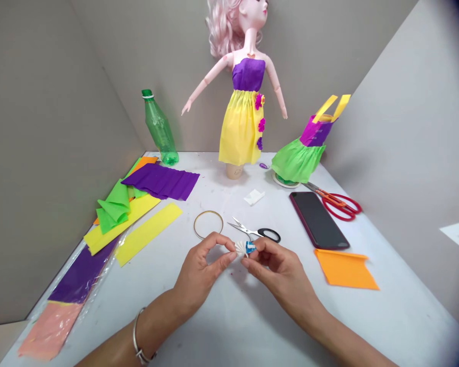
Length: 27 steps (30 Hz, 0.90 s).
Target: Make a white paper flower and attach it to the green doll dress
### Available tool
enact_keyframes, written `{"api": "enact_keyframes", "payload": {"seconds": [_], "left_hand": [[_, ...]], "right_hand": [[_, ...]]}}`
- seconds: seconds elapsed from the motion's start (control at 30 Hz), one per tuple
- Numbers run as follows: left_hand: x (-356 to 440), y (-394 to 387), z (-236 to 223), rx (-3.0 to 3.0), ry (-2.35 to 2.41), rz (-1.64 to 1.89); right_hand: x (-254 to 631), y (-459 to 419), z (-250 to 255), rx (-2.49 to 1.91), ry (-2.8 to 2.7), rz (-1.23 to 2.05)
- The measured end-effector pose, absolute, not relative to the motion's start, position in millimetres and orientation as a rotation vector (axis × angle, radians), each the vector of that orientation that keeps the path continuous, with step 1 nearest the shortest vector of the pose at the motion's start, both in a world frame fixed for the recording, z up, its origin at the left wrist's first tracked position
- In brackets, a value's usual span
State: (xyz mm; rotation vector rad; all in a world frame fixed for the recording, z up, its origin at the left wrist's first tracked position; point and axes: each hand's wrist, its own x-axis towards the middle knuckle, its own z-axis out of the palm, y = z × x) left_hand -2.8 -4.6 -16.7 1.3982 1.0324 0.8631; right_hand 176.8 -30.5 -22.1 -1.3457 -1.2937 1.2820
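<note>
Between my hands is a tiny pleated doll dress (241, 248), white and fan-shaped on the left with a blue top and a white strip on the right. My left hand (201, 270) pinches the white pleated end between thumb and forefinger. The blue end is in the grip of my right hand (277, 272), whose fingertips partly cover it. Just beyond my fingers lie small black-handled scissors (268, 233), blades spread. A thin gold bangle (208, 224) rests on the table behind my left hand.
A doll (248, 76) in purple and yellow stands at the back, between a green bottle (158, 125) and a green-skirted dress (300, 159). Crepe paper (162, 180) lies left. On the right are a phone (319, 220), red-handled scissors (341, 205) and orange paper (344, 270).
</note>
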Motion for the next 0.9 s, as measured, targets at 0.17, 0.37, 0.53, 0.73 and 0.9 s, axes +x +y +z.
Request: {"api": "enact_keyframes", "payload": {"seconds": [0.17, 0.37, 0.53, 0.73, 0.9], "left_hand": [[-2.8, -4.7, -17.1, 1.387, 1.030, 0.862], [-3.1, -5.2, -16.8, 1.407, 1.037, 0.856], [-2.7, -4.8, -16.0, 1.419, 1.043, 0.854], [-2.8, -4.7, -16.4, 1.424, 1.049, 0.851], [-1.7, -4.8, -17.8, 1.428, 1.056, 0.841]], "right_hand": [[176.8, -30.0, -22.1, -1.342, -1.288, 1.302], [177.4, -31.1, -22.7, -1.333, -1.292, 1.304], [177.0, -30.5, -21.6, -1.325, -1.310, 1.293], [177.5, -28.9, -20.5, -1.299, -1.235, 1.391], [176.7, -28.1, -19.4, -1.254, -1.190, 1.435]]}}
